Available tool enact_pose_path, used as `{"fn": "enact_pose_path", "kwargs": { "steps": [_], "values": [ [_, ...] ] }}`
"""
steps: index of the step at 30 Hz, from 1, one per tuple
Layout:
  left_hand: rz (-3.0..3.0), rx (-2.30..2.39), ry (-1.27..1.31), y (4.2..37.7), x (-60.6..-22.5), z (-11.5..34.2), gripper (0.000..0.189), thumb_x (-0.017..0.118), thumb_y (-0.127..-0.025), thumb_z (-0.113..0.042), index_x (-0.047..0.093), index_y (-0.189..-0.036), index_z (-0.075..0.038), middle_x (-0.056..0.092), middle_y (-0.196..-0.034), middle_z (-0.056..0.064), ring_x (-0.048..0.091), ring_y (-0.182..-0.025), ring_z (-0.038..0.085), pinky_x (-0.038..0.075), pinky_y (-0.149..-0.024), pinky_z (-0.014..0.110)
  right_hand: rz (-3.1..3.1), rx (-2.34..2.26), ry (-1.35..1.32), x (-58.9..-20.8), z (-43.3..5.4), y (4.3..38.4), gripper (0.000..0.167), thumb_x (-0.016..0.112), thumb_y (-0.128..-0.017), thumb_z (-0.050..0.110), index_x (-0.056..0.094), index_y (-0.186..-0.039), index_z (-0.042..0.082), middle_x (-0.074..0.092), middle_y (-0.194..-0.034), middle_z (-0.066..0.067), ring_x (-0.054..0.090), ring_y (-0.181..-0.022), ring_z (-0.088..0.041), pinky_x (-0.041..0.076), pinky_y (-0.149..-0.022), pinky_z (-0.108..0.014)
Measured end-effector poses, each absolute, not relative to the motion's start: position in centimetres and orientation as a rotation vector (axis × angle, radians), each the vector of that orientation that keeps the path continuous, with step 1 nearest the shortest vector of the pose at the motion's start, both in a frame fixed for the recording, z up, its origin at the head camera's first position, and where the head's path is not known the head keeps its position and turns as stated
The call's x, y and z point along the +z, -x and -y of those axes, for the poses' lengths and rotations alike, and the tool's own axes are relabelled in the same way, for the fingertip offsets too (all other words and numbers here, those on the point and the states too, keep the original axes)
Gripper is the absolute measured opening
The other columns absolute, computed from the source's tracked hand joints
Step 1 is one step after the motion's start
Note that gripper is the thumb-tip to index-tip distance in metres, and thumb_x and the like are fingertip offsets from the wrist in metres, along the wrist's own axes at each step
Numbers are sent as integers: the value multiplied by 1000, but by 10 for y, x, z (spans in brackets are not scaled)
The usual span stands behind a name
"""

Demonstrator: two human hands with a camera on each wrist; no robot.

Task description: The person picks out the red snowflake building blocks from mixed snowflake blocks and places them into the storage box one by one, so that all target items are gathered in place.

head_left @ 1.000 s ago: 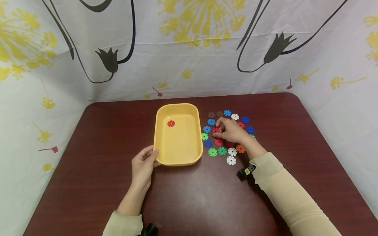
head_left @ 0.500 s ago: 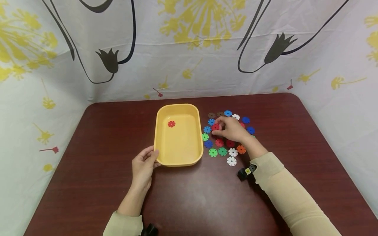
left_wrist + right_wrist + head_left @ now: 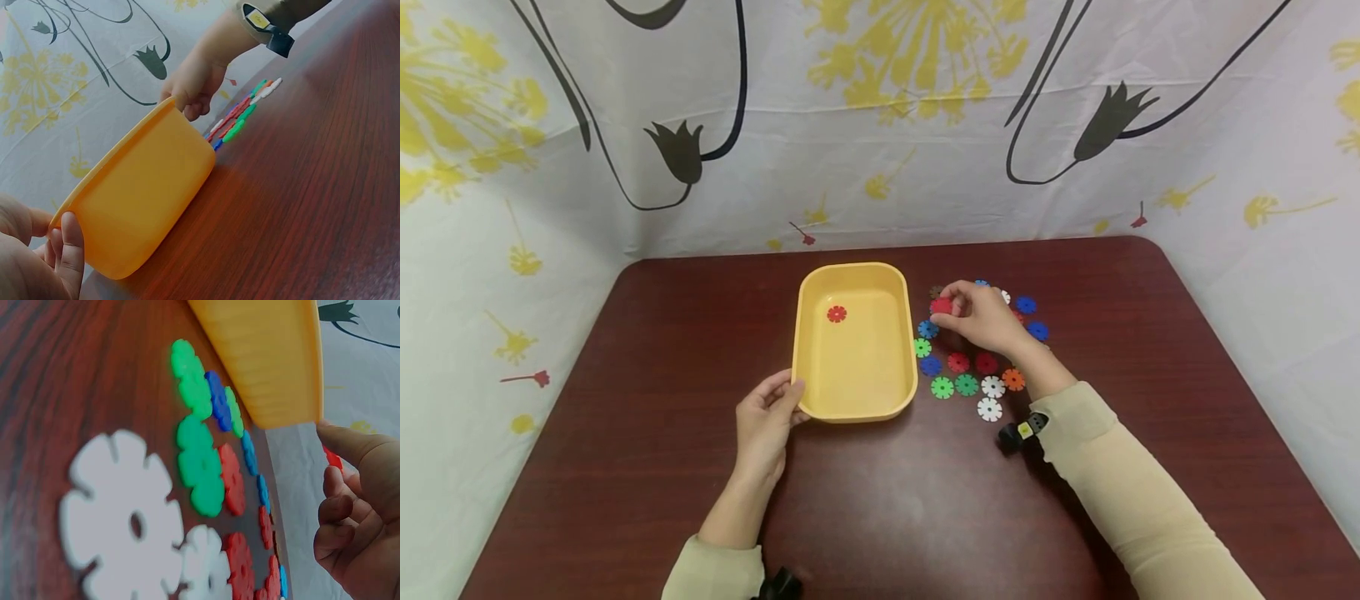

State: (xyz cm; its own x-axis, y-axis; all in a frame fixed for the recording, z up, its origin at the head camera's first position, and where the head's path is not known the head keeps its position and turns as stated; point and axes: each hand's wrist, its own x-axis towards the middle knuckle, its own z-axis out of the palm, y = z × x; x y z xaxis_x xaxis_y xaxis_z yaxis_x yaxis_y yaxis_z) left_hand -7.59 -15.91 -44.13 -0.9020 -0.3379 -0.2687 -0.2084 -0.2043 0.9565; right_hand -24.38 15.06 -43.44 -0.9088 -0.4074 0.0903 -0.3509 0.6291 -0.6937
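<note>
A yellow plastic tray (image 3: 854, 367) stands on the table, one red notched disc (image 3: 837, 313) lying inside it. My left hand (image 3: 767, 425) pinches the tray's near left corner, thumb over the rim and fingers beneath. To the right of the tray, my right hand (image 3: 985, 318) pinches a second red disc (image 3: 941, 307) between thumb and fingers, raised above the other discs. In the right wrist view the held red disc (image 3: 333, 459) is mostly hidden behind the hand (image 3: 369, 506). The left wrist view has the tray's outer side (image 3: 144, 194) up close, with the left hand (image 3: 37, 250) at its rim.
Flat flower-shaped discs in several colours spread right of the tray, among them a green disc (image 3: 966, 384), a white disc (image 3: 989, 409), an orange disc (image 3: 1013, 379) and a blue disc (image 3: 1037, 331). A patterned cloth (image 3: 880, 167) hangs behind the dark wooden table (image 3: 880, 517).
My right hand has lifted a red disc from among the others and moved it slightly up and left, toward the tray. The left hand keeps its place on the tray.
</note>
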Motion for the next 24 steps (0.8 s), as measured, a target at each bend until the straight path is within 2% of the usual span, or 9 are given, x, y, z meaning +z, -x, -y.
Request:
{"fn": "enact_pose_path", "kwargs": {
  "steps": [7,24],
  "values": [
    [1901,-2293,-653,76,-440,159,34,69,-97,-5,61,-127,9,55,-92,6,61,-67,9,56,-59,18,-2773,-1263,627,-422,-139,244,39,79,-90,30,65,-117,5,59,-79,-5,51,-66,-22,43,-60,-33],
    [1912,-2290,-660,75,-441,159,30,68,-97,-4,63,-125,4,55,-93,7,61,-67,11,57,-59,20,-2683,-1354,712,-412,-111,241,37,79,-91,26,65,-118,5,60,-79,-5,53,-68,-22,43,-58,-31]
  ]
}}
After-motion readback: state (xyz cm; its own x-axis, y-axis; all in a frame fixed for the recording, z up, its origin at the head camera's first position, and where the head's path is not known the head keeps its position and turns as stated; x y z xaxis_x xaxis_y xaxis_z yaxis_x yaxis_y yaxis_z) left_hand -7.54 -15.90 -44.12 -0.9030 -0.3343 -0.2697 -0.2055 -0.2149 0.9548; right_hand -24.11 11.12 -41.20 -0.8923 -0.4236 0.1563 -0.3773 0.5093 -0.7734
